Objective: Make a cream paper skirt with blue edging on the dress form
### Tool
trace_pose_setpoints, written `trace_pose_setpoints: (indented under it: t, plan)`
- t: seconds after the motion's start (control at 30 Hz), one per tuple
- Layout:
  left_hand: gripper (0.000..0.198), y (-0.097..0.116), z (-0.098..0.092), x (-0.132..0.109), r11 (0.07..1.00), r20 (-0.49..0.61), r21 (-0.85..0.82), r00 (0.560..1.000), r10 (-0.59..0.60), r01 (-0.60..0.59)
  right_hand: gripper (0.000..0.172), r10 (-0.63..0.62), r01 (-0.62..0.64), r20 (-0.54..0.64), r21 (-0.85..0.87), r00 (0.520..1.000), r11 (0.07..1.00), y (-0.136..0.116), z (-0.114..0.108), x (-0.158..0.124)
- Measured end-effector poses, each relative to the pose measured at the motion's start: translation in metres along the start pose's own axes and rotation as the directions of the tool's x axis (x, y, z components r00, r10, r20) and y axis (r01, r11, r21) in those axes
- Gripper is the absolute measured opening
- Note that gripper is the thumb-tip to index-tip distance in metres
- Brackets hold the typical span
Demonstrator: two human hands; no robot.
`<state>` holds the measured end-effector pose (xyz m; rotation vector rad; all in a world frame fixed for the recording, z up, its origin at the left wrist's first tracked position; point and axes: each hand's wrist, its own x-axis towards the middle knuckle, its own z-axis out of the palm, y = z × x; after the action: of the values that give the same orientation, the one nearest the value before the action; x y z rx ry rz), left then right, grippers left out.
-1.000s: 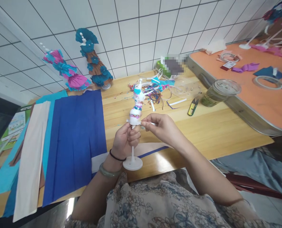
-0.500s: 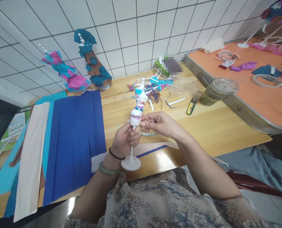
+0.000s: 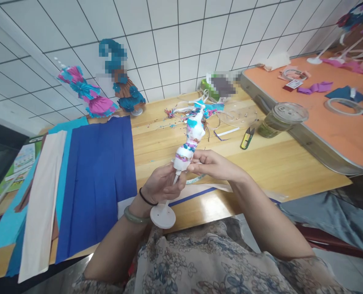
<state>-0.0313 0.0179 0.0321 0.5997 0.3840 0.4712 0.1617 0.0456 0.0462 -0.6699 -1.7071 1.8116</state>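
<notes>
A small white mannequin (image 3: 184,153) with turquoise, pink and brown patches leans to the right above the wooden table (image 3: 291,163). My left hand (image 3: 166,181) is wrapped round its stand just below the hips, and the round white base (image 3: 163,216) hangs below that hand. My right hand (image 3: 210,163) is at the right side of the hips, thumb and fingers closed on the lower edge. Part of a printed tape ring (image 3: 195,179) shows beneath the right hand, with a pale paper strip nearer me.
Blue crepe paper (image 3: 102,183) and other strips lie left. Two dressed mannequins, one pink and turquoise (image 3: 100,104), one brown and teal (image 3: 125,83), stand behind. Scraps, yellow snips (image 3: 246,139) and a lidded cup (image 3: 279,118) lie beyond, beside an orange-topped surface (image 3: 316,118).
The mannequin has tilted further right, its base swinging left and toward me. Both hands have moved slightly to the right with it.
</notes>
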Motion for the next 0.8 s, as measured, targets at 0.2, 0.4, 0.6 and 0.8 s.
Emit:
trace_pose_setpoints:
  t: [0.2,0.4,0.6,0.8]
  plan:
    - [0.063,0.0,0.002,0.0,0.997,0.013,0.047,0.998,-0.055,0.055,0.021,-0.031,0.03,0.051,0.026,0.998,0.999,0.002,0.0,-0.003]
    - [0.041,0.001,0.006,-0.001,0.972,-0.122,0.231,0.989,0.079,-0.049,0.023,-0.053,0.05,0.079,0.038,0.995,0.998,0.006,-0.001,-0.008]
    - [0.049,0.0,0.012,-0.007,0.877,-0.275,0.48,0.954,0.118,0.03,0.026,-0.04,0.037,0.085,0.047,0.996,0.998,0.002,0.001,-0.012]
    - [0.051,-0.007,0.007,-0.003,0.941,-0.28,0.335,0.958,0.054,0.045,0.022,0.017,-0.02,0.046,0.075,0.999,0.997,0.006,0.0,-0.016]
